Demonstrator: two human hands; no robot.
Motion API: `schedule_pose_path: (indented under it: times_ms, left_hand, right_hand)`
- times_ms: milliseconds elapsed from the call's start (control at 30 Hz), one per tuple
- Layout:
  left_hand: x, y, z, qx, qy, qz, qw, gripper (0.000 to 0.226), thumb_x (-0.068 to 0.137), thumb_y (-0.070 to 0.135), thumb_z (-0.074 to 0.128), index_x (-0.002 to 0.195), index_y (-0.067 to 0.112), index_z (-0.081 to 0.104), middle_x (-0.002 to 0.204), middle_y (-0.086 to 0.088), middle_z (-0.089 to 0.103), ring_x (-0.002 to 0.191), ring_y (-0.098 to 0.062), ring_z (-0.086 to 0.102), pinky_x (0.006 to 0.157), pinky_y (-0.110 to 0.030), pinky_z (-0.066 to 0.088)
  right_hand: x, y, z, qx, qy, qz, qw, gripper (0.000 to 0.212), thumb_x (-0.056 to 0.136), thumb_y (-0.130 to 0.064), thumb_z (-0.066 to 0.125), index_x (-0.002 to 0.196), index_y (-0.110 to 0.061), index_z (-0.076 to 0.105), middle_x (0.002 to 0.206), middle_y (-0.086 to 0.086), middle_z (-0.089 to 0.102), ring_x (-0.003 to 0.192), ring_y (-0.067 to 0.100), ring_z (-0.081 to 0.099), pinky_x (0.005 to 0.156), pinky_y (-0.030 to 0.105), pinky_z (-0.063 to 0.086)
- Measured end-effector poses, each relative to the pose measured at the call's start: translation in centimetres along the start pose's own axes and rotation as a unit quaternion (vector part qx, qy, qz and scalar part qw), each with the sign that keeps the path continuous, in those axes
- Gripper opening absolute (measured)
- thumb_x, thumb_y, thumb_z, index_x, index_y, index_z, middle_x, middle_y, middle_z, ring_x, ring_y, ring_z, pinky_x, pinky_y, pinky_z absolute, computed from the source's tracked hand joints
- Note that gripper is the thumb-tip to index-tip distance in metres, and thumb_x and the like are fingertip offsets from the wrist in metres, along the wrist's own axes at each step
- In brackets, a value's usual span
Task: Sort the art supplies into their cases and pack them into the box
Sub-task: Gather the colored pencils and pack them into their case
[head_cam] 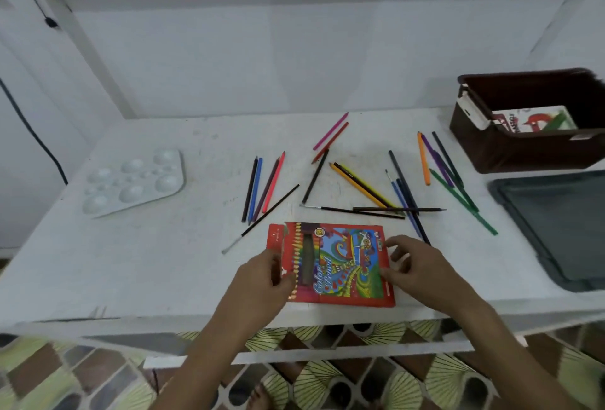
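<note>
Both hands (337,273) grip pencil case (340,265) edges nr table (147,265) front.

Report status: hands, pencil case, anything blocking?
Both hands, left and right, grip the pencil case edges. Pencils loose on table. Nothing blocking.

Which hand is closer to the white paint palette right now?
Left. The left hand grips the pencil case's left edge, on the side toward the palette; the right hand holds its far edge.
</note>
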State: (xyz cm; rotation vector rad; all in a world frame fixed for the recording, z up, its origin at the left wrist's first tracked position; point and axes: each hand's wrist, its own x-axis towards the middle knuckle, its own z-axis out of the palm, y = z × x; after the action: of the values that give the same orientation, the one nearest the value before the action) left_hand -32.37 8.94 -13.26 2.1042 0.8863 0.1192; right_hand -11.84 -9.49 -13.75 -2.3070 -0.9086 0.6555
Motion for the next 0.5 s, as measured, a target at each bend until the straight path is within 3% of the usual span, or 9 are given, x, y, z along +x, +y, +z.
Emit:
schedule_pose_path:
  times_ms: [100,200,367,500]
  left_hand:
    - [0.7,0.2,0.6,0.045,0.016,0.006,0.999,0.021,0.09,0.039,0.057,0.109,0.03,0.054,0.094,0.015,0.063,0.078,-0.001,0.062,0.064,-0.018,0.05]
    - [1.6,0.0,0.8,0.047,-0.002,-0.005,0.999,0.026,0.091,0.038,0.058,0.113,0.027,0.054,0.094,0.015,0.063,0.077,0.003,0.06,0.058,-0.009,0.042]
    - [4.2,-0.5,-1.4,0.069,0.012,-0.028,0.997,0.028,0.093,0.037,0.056,0.114,0.018,0.059,0.084,0.011,0.062,0.069,0.002,0.06,0.054,-0.011,0.042]
    - [8.1,-1.5,-4.7,0.122,0.122,-0.036,0.984,0.028,0.092,0.028,0.057,0.114,0.011,0.063,0.097,-0.007,0.069,0.072,-0.013,0.056,0.068,-0.02,0.04]
  right_hand:
    - [0.6,-0.5,1.3,-0.025,0.026,-0.042,0.998,0.046,0.087,-0.03,0.064,0.129,-0.019,0.048,0.112,-0.004,0.044,0.091,0.004,0.051,0.059,0.004,0.042]
    - [1.3,-1.5,2.5,-0.07,0.048,-0.063,0.994,0.044,0.089,-0.037,0.06,0.128,-0.021,0.048,0.126,-0.001,0.038,0.108,0.008,0.034,0.086,0.018,0.045]
    - [2.0,-2.5,3.2,-0.163,0.082,-0.039,0.982,0.05,0.089,-0.044,0.055,0.132,-0.018,0.047,0.132,0.004,0.038,0.117,0.017,0.035,0.095,0.031,0.04]
    - [2.6,-3.5,3.9,-0.188,0.091,-0.064,0.976,0.052,0.091,-0.042,0.052,0.135,-0.017,0.044,0.139,0.006,0.034,0.123,0.021,0.032,0.1,0.035,0.035]
